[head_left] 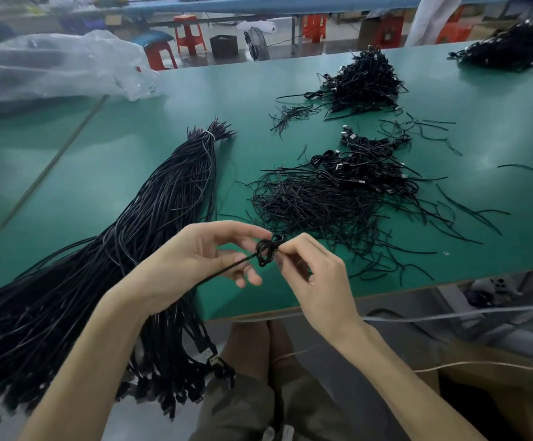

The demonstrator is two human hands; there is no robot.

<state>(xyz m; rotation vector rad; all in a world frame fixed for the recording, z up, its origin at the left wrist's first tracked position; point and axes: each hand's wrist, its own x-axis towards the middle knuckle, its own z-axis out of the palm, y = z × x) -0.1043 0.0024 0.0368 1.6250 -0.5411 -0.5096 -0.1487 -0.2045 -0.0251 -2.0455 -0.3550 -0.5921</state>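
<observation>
So that the loops are not springing open, I am pinching the small cable coil (266,250) with my left hand (201,259) and right hand (319,281).

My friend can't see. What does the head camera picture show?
A left hand and right hand pinch a small coiled black cable over a green table. A big cable bundle lies left; loose cable piles lie right.
</observation>
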